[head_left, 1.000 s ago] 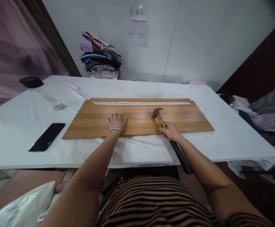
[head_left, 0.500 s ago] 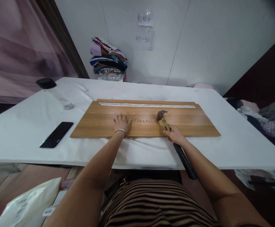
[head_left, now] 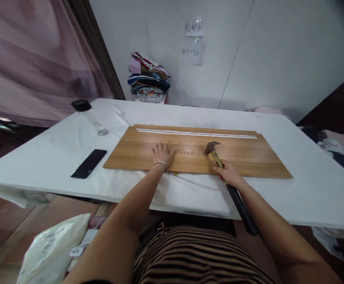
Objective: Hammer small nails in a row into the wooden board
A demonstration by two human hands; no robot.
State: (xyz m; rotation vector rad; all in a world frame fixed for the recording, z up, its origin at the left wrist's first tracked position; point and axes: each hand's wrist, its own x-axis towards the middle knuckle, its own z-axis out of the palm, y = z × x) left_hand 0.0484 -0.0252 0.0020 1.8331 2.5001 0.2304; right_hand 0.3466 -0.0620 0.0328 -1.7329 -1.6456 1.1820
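Note:
My right hand (head_left: 229, 172) is wrapped round the handle of a claw hammer (head_left: 217, 157). The hammer's rusty head is low at the board, by the right end of a row of small nails (head_left: 189, 152). Whether the head touches a nail I cannot tell. Spread flat on the wooden board (head_left: 249, 159), just left of that row, lies my left hand (head_left: 161, 154), holding nothing; a bracelet is on its wrist. Two thin white strips (head_left: 195, 133) run along the far side of the board.
A white cloth covers the table (head_left: 174, 193). Left of the board lie a black phone (head_left: 89, 163) and a clear bottle (head_left: 90, 118) with a black lid. Folded clothes (head_left: 150, 79) are stacked against the wall. A plastic bag (head_left: 52, 248) is below the table at left.
The whole scene has shifted right in the view as my head turned left. Both hands and the hammer keep nearly the same places relative to the board.

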